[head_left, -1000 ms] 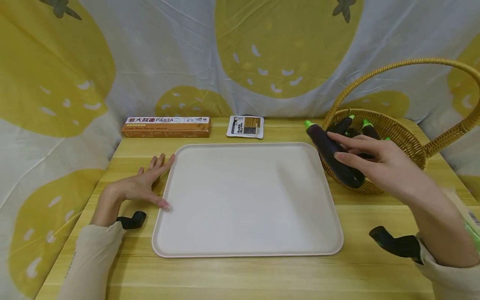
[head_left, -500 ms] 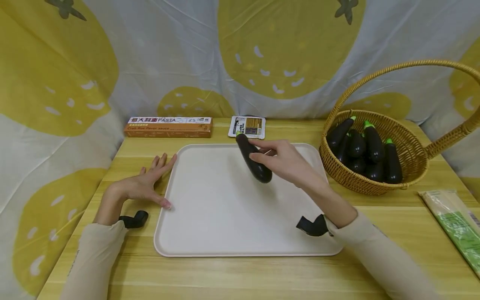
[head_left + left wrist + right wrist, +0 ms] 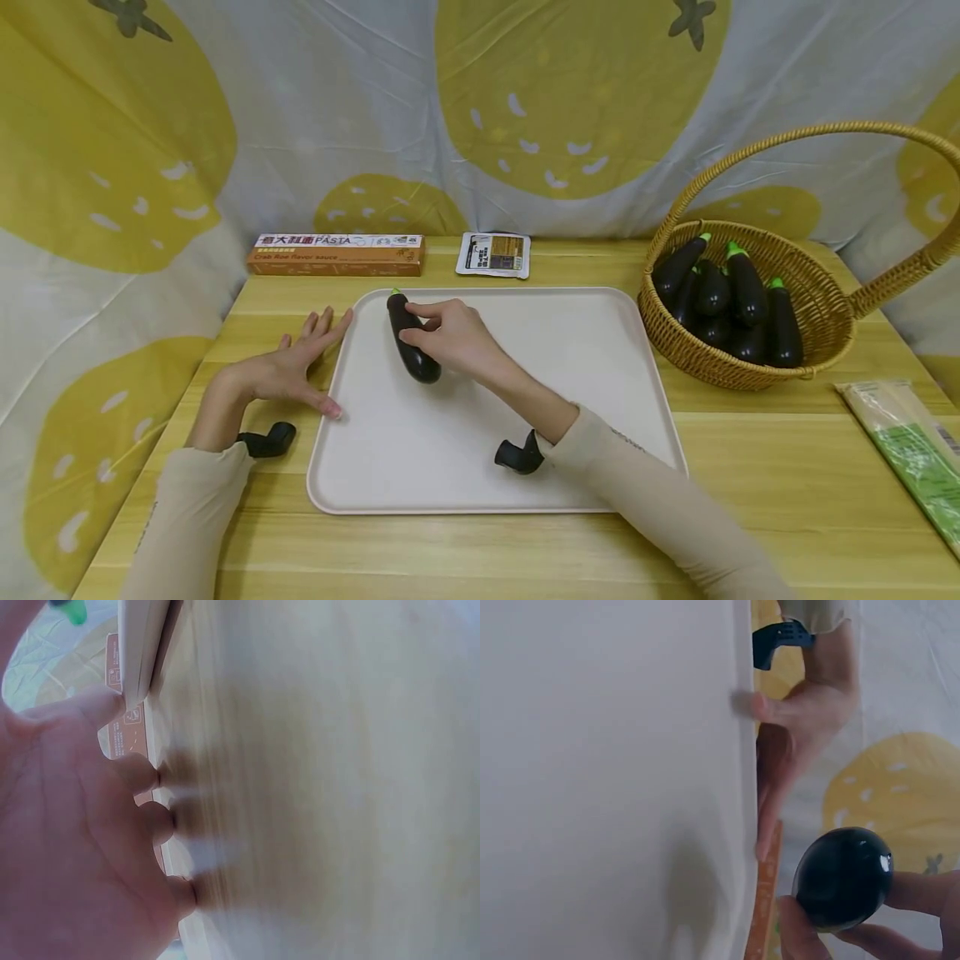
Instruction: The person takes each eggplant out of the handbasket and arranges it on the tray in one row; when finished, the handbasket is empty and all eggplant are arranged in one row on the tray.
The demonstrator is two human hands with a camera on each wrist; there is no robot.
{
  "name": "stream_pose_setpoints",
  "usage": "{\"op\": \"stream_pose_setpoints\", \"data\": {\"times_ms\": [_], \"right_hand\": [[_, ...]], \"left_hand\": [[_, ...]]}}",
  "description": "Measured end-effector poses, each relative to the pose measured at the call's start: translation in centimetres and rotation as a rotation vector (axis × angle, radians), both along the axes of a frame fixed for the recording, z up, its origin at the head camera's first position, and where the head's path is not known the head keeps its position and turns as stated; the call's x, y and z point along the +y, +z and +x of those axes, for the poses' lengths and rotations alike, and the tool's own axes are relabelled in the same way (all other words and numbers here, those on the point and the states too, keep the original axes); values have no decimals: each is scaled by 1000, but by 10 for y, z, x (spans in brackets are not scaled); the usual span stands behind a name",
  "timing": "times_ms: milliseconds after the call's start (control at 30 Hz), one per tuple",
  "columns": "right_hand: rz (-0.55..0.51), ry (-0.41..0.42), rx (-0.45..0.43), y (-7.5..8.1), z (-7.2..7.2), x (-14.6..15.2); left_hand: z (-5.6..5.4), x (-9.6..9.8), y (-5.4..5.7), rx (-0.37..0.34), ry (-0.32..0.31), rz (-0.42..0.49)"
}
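Note:
In the head view my right hand pinches a dark eggplant with a green tip, over the left part of the white tray. From the right wrist view, the rounded end of the eggplant shows between thumb and fingers, apart from the tray surface. My left hand rests at the tray's left edge, fingers spread, with thumb and forefinger touching the rim. In the left wrist view, fingertips of the left hand meet the wooden table beside the tray's side.
A wicker basket with a tall handle, holding several eggplants, stands right of the tray. Behind the tray lie a pasta box and a small packet. A green-and-clear package lies at the right edge.
My right hand has carried the eggplant leftward from the basket, across the tray to its left side. The left hand stays at the tray's left edge.

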State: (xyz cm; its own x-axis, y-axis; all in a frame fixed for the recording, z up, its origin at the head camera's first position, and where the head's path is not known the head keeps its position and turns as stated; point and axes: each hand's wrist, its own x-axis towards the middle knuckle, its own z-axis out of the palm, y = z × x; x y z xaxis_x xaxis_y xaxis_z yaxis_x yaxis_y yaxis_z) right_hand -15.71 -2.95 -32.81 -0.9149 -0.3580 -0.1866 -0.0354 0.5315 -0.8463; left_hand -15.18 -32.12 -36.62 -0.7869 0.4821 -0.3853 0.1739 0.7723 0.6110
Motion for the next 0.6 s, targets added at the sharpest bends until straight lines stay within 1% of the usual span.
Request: {"op": "stream_pose_setpoints", "data": {"times_ms": [167,333,467,600], "right_hand": [[-4,-13,-7,-10,-4,-24],[-26,-22,-6,-19,-6,-40],[-18,-11,20,-22,-5,-47],[-16,-8,25,-23,-4,-52]], "left_hand": [[0,0,-1,-3,3,-2],[0,0,-1,-5,3,1],[0,-1,-2,-8,6,15],[0,-3,-2,-12,8,28]]}}
